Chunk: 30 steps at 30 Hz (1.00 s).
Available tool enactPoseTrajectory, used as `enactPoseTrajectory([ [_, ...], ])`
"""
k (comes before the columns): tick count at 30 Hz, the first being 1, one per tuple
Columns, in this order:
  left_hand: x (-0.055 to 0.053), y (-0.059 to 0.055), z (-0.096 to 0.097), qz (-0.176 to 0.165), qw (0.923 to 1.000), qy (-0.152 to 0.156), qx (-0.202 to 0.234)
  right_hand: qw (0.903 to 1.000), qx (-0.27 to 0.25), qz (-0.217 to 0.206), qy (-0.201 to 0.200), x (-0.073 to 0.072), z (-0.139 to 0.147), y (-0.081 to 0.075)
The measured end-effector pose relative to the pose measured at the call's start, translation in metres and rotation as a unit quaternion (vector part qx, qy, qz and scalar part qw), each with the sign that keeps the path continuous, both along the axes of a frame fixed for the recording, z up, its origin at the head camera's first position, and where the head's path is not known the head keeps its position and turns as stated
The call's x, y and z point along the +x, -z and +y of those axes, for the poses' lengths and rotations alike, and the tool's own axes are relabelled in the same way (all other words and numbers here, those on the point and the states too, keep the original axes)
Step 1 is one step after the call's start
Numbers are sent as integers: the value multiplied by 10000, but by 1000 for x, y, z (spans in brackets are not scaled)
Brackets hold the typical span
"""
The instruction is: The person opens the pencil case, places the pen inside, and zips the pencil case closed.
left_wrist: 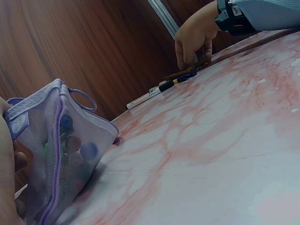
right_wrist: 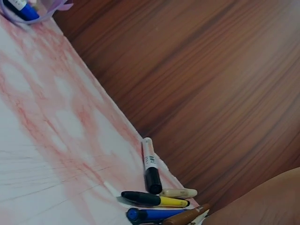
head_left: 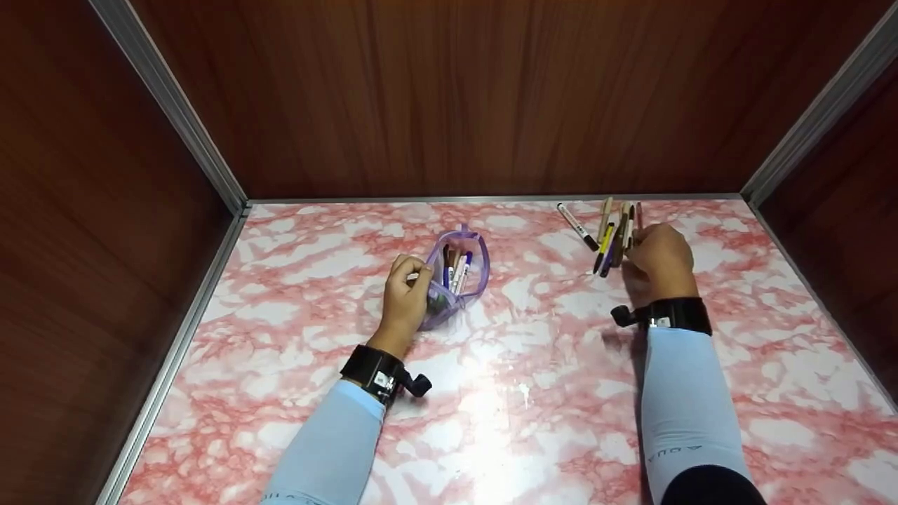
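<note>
My left hand pinches the left rim of the purple mesh pouch, I judge so that its mouth gapes and it does not slide; the pouch sits left of the table's middle, markers leaning together inside; my right hand reaches down at the pens at the far right, fingers bent, though I cannot tell whether they grip one; those pens lie bunched, roughly lengthwise to me, which likely suits picking from above; a black-capped white marker slants just beside them; beneath is a pink-and-white marbled table, glaring before me; dark wood-grain panels rise around it, edged by metal strips.
</note>
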State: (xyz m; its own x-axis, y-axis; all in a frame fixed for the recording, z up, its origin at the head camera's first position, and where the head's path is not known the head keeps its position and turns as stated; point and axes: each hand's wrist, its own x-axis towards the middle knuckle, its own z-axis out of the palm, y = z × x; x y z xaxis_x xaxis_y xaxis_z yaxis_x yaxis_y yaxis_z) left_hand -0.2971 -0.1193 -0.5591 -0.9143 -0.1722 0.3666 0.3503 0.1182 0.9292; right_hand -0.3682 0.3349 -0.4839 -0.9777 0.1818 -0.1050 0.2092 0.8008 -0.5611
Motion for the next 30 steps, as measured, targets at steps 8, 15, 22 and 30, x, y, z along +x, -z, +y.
enactPoseTrajectory([
  [8,0,1,0,-7,10000,60,68,9979,-130,574,-283,8,-3,-11],
  [15,0,1,1,57,10000,-28,25,9979,-162,528,-346,7,-6,-24],
  [22,0,0,0,-2,10000,-20,24,9918,-584,1079,-350,-1,-28,-33],
  [30,-1,0,0,0,10000,-26,-33,9758,-1057,1804,-640,0,-65,-42],
])
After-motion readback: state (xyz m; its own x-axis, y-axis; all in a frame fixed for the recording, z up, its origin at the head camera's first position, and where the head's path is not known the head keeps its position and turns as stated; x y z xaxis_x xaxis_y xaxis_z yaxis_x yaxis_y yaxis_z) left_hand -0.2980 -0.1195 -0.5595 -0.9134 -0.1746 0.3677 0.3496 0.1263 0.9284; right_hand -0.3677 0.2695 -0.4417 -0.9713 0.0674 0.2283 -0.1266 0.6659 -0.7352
